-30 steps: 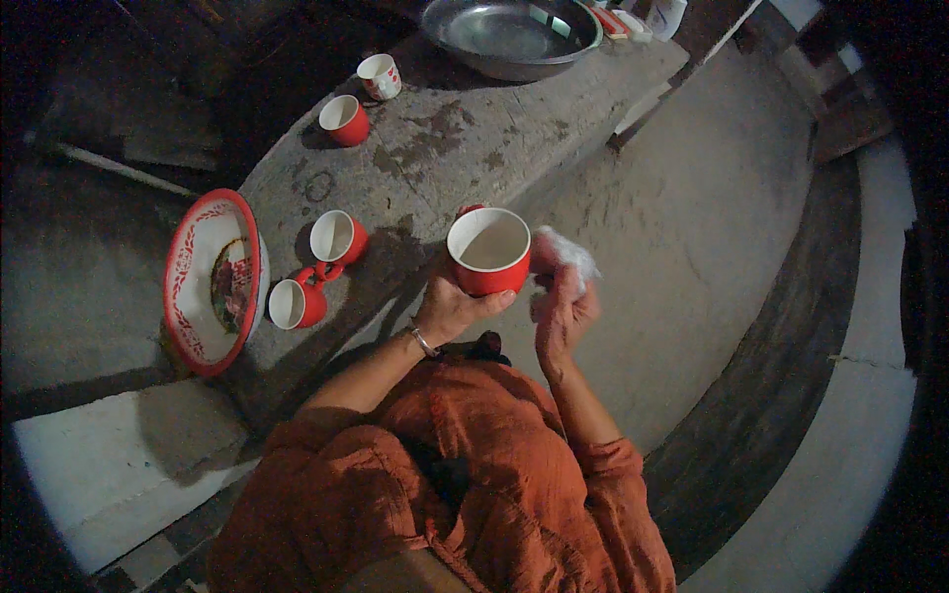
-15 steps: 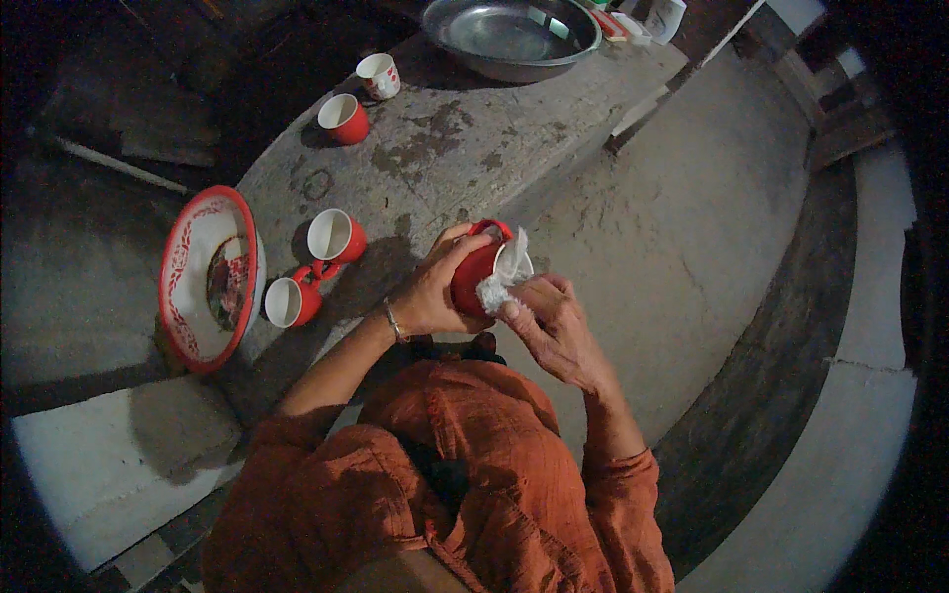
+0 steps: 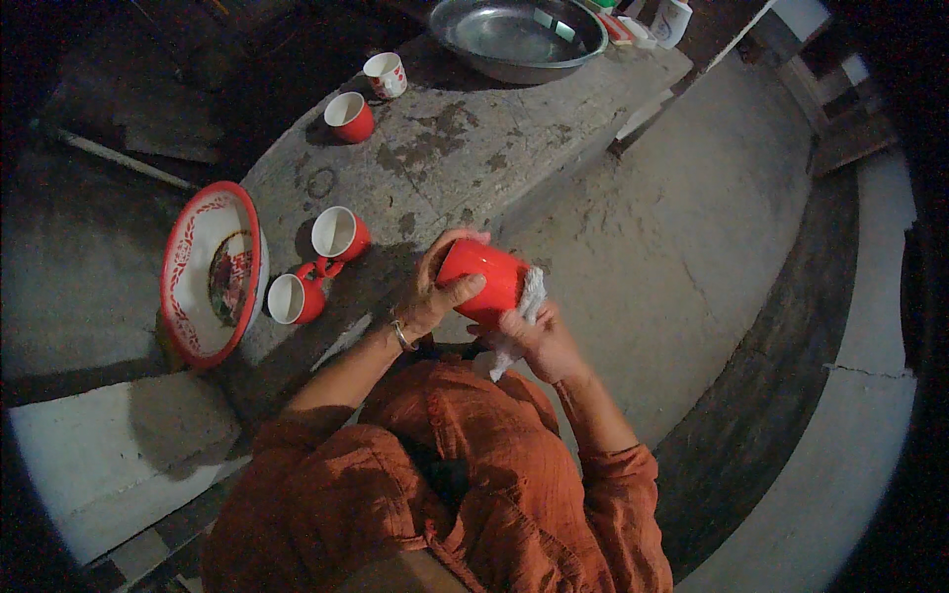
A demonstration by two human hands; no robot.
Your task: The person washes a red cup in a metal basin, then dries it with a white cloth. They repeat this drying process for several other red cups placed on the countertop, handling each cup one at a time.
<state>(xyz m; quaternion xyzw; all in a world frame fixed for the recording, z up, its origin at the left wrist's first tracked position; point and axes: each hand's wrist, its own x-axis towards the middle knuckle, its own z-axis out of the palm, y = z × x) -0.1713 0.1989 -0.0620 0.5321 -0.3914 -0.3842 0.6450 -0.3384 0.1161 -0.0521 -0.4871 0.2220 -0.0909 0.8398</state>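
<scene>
A red mug point(image 3: 486, 275) lies tilted on its side in the air in front of my body. My left hand point(image 3: 432, 296) is wrapped around its left end, thumb across the side. Bunched in my right hand point(image 3: 550, 341) is a white cloth point(image 3: 534, 289), pressed over the mug's right end, with a tail hanging below. That end of the mug is hidden by the cloth. To the left, two red mugs with white insides, one nearer point(image 3: 308, 299) and one farther point(image 3: 354, 242), stand with their handles close together.
Farther along the concrete slab point(image 3: 425, 183) stand a red cup point(image 3: 356, 124) and a white cup with red marks point(image 3: 391, 81). A metal basin point(image 3: 514, 67) sits at the far end, beside a white bottle point(image 3: 670, 22). A red-rimmed enamel basin point(image 3: 180, 282) leans at the left.
The mug has turned so its red side faces up and its opening no longer shows. My right hand and the cloth have shifted to the mug's right end and slightly lower.
</scene>
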